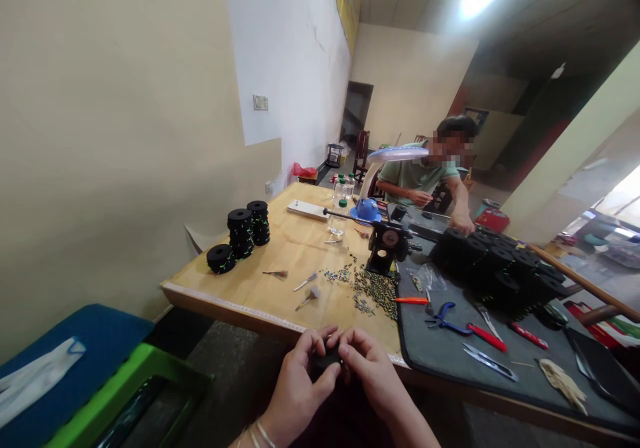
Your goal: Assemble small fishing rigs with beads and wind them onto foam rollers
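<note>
Just off the near table edge, my left hand wraps its fingers and thumb round a black spool, mostly hidden by the fingers. My right hand pinches at the spool's right side with thumb and forefinger; a tiny pale spot shows there. Any line or small part between those fingertips is too small to make out. Beyond the hands lie a heap of small yellow-and-black pieces, some loose bright beads and several small brushes, one being a brush with a pale tuft.
Black spools stand stacked at left. A black winding device sits mid-table. The grey mat holds blue-handled pliers, tweezers, a glove and piled spools. Across the table, a person reaches toward that pile.
</note>
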`<state>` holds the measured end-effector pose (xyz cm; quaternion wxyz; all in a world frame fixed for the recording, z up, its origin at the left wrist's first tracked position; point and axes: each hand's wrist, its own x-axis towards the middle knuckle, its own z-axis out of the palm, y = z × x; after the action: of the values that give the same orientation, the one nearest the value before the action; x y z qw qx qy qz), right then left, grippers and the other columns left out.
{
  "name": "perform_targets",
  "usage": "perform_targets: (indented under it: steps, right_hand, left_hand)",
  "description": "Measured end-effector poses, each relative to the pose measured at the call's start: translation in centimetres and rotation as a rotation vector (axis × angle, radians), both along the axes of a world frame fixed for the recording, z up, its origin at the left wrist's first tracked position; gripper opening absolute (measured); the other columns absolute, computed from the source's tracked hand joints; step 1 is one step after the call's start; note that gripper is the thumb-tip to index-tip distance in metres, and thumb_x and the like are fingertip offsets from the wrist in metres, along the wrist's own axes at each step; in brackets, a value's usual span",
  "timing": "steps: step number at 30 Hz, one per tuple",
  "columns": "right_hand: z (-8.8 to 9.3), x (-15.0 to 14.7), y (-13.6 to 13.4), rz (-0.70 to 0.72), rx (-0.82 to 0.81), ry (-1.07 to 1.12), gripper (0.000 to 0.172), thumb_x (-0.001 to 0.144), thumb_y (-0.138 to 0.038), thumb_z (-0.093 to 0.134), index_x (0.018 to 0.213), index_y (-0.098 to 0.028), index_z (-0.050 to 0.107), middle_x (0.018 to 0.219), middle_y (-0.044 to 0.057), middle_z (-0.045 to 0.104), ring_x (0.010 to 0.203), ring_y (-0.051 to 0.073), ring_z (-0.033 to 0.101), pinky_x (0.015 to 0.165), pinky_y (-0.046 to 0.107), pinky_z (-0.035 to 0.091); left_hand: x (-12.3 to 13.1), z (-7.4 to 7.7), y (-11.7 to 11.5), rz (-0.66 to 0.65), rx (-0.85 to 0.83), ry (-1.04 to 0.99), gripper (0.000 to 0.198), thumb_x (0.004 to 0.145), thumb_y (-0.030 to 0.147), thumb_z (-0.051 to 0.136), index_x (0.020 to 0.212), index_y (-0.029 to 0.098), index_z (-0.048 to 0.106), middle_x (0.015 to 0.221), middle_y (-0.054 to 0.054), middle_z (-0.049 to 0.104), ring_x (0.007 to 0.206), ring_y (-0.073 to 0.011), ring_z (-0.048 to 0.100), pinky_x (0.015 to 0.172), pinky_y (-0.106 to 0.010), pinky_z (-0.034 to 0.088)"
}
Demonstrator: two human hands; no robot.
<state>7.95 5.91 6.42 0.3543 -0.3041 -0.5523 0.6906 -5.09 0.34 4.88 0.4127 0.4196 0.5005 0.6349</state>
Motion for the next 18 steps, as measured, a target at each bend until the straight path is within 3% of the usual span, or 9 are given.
perform_targets:
  steps: [5, 13, 18]
  right_hand:
    - [-1.0, -0.5, -0.4, -0.091, 0.043, 0.019, 0.029, 0.078, -0.045, 0.063, 0.073, -0.018, 0.054, 0.084, 0.001, 0.060, 0.047, 0.006, 0.043, 0.045, 0.019, 0.036]
    - [-2.8, -0.9, -1.2, -0.258, 0.321, -0.082, 0.023, 0.088, -0.041, 0.051, 0.080, -0.019, 0.054, 0.090, 0.005, 0.061, 0.051, 0.009, 0.046, 0.045, 0.021, 0.038]
    - [-3.0, -1.4, -1.7, -0.330, 0.393, -0.114, 0.021, 0.091, -0.038, 0.046, 0.081, -0.021, 0.052, 0.089, 0.005, 0.061, 0.052, 0.011, 0.048, 0.045, 0.021, 0.040]
  left_hand:
    - [-0.2, -0.6, 0.1, -0.104, 0.022, -0.044, 0.020, 0.070, 0.018, 0.064, 0.072, 0.021, 0.045, 0.106, -0.011, 0.067, 0.111, -0.0263, 0.056, 0.095, -0.038, 0.043]
    - [0.1, -0.6, 0.2, -0.099, 0.015, -0.148, 0.023, 0.071, 0.023, 0.066, 0.071, 0.021, 0.043, 0.093, -0.007, 0.066, 0.104, -0.0251, 0.058, 0.087, -0.035, 0.046]
    - [0.2, -0.6, 0.2, -0.066, -0.029, -0.202, 0.027, 0.069, 0.027, 0.069, 0.069, 0.021, 0.043, 0.084, -0.003, 0.064, 0.093, -0.0220, 0.059, 0.080, -0.030, 0.047]
